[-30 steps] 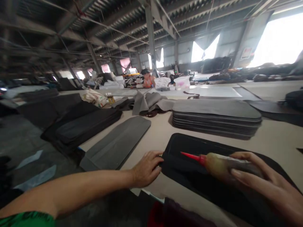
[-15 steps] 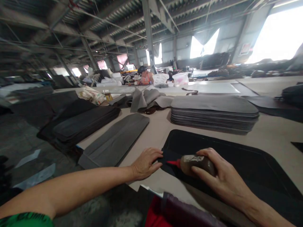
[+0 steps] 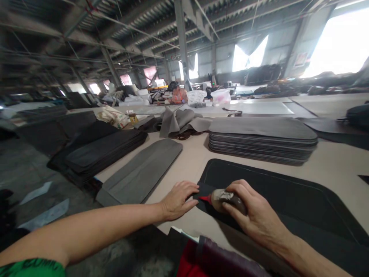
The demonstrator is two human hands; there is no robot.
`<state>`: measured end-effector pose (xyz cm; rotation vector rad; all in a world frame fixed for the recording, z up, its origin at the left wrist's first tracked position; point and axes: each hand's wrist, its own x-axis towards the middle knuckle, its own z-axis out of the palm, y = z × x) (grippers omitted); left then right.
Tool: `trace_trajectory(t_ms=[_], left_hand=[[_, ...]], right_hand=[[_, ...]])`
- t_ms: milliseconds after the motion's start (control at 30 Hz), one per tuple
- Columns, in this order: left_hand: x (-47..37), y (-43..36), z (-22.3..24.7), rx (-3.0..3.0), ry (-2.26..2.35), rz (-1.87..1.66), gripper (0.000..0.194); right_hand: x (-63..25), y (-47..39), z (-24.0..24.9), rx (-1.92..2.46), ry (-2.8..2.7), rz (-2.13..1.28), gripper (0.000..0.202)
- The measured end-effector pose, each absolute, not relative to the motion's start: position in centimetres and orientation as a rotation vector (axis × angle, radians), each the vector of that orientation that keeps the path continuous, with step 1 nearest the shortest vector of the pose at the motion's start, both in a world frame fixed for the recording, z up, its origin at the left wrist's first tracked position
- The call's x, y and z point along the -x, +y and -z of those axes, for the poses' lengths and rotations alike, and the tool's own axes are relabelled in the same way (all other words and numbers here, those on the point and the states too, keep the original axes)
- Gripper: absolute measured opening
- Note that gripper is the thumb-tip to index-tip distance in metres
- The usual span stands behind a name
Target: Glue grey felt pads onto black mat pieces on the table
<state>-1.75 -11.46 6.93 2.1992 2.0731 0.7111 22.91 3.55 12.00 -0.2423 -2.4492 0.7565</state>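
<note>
A squeeze bottle [image 3: 220, 201] with a red pointed nozzle is in my right hand [image 3: 253, 211], fingers and thumb closed round its sides. It lies tilted almost level, its nozzle pointing left at the left end of a dark strip along the near side of a black rounded panel [image 3: 259, 184]. My left hand [image 3: 180, 201] rests at that same left edge, fingers stretched and thumb apart, the fingertips touching the strip. A thin pale line runs along the panel's far border. Whether glue is coming from the nozzle cannot be made out.
A tall stack of grey panels [image 3: 262, 140] stands behind the black panel. To the left are a single grey panel [image 3: 144, 169] and a dark stack [image 3: 106, 148]. Crumpled grey sheets [image 3: 181, 122] lie farther back. A person [image 3: 178, 95] sits in the distance.
My right hand has moved left with the bottle, bringing the red nozzle closer to my left fingertips. My left hand has stayed nearly in place.
</note>
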Motion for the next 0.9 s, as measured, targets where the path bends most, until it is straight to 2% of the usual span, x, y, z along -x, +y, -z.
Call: trace_trajectory(t_ms=[500, 900], left_hand=[[1.8, -11.4, -6.9, -2.204, 2.087, -0.680, 0.031], [1.9, -11.4, -6.8, -2.212, 2.083, -0.677, 0.032]], right_hand=[[-21.8, 3.4, -13.7, 0.127, -2.523, -0.671, 0.003], [-20.6, 3.7, -15.2, 0.388, -2.621, -0.568, 0.007]])
